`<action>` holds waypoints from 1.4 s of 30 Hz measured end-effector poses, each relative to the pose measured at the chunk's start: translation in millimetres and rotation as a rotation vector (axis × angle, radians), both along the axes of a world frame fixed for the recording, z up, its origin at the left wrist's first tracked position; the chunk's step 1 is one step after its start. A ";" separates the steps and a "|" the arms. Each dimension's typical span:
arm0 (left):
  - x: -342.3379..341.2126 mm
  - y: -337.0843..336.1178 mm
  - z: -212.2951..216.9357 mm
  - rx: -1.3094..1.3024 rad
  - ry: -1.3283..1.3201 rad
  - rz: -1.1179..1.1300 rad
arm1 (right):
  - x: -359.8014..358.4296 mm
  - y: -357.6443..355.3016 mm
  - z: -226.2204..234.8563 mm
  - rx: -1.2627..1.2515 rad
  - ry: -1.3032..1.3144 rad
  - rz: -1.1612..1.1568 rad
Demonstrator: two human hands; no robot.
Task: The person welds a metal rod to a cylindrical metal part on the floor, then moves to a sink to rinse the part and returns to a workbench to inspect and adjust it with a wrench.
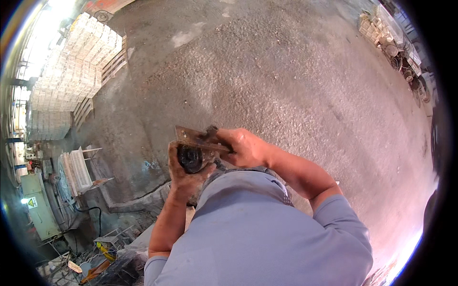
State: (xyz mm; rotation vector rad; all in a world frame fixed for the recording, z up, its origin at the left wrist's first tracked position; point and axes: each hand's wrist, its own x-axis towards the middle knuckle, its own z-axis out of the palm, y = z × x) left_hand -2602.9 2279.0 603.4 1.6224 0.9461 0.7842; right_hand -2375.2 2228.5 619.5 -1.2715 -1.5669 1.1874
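Observation:
Close in front of my waist, both hands are on a rusty brown metal plate (188,137) and a dark round part (190,158) just below it. My left hand (177,177) is closed around the round part, thumb on its near side. The round part is black and shiny, with a ringed face. My right hand (244,147) grips the right end of the plate, its fingers curled. A short dark stub (211,130) rises from the plate's far edge. Whether plate and round part are joined cannot be made out.
Pallets stacked with pale blocks (71,76) stand at the far left. Nearer on the left are a white slatted crate (81,170) and a green cabinet (40,206), with cables and clutter below. More piled goods (389,40) line the far right. Rough concrete floor (305,86) lies ahead.

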 end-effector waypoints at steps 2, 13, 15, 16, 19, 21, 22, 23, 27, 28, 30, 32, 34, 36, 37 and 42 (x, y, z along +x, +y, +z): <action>2.4 1.0 6.9 0.022 -0.045 -0.009 | -0.9 -0.7 0.8 -0.003 -0.013 0.001; 5.5 11.1 31.8 0.555 0.118 0.061 | -8.5 -9.1 19.2 -0.114 0.004 0.008; -1.8 18.3 24.6 0.506 0.079 0.077 | -8.9 -9.4 22.9 -0.100 0.017 0.021; -3.1 15.9 24.2 0.316 -0.046 0.059 | -9.2 -9.2 23.1 -0.069 0.020 0.017; 4.1 3.7 31.2 -0.170 -0.367 0.028 | -11.1 -7.3 19.1 0.001 0.021 0.008; 6.5 -1.3 33.0 -0.369 -0.541 0.045 | -9.7 -2.4 21.2 0.028 -0.011 0.010; 2.1 -1.9 27.0 -0.335 -0.501 0.057 | -9.6 -1.8 18.7 0.020 0.001 0.013; 3.3 -1.5 27.2 -0.302 -0.461 0.067 | -9.3 -1.1 13.6 0.013 0.012 0.016; 1.2 -0.5 25.6 -0.342 -0.447 0.073 | -10.2 -0.1 19.0 0.002 0.033 0.010; 0.4 0.4 24.2 -0.328 -0.448 0.064 | -11.2 -0.7 19.9 0.029 0.010 -0.021; 1.7 -1.4 25.4 -0.319 -0.474 0.054 | -14.5 -3.6 18.1 0.088 -0.031 -0.077; 4.2 -1.0 33.0 -0.358 -0.540 0.029 | -12.5 -1.9 25.0 -0.023 -0.005 -0.028; 5.1 2.4 39.7 -0.423 -0.624 -0.019 | -13.9 -1.6 22.0 -0.015 -0.008 -0.034; 2.9 3.3 34.2 -0.395 -0.643 -0.054 | -15.0 -0.9 12.7 0.123 -0.047 -0.094; 2.3 4.0 32.6 -0.381 -0.653 -0.071 | -12.7 -0.7 13.9 0.063 -0.049 -0.076; 8.9 1.7 37.7 -0.443 -0.583 0.029 | -15.7 -3.1 12.7 -0.066 0.039 -0.098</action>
